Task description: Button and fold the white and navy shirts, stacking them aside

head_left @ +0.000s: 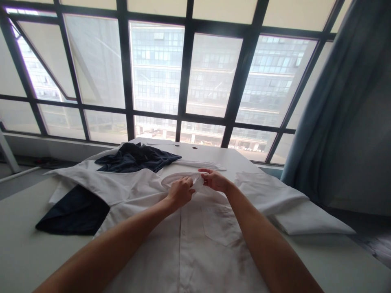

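In the head view, we have a white shirt (195, 240) lying front-up on the table (24, 248), its collar (180, 179) at the far end, toward the window (186, 69). Our left hand (181, 192) is closed on the collar, fingers curled and pinching the cloth near the top of the placket. Our right hand (215, 180) pinches the collar's other side, thumb and fingers drawn together on the edge. The two hands are just beside each other, nearly touching.

We judge the step in hand to be closing or straightening the collar. To do it well, we would keep both collar ends level, hold the placket edges lined up under them, and pull gently so the front stays flat and the pocket (220, 226) does not wrinkle.

Counting: one white shirt under our hands, with one chest pocket showing; two dark garments, one (137, 158) bunched on the shirt's far left shoulder and one (73, 213) lying flat at the left; one folded white piece (308, 219) at the right; one curtain (332, 114) by the window. Two hands, both ours.
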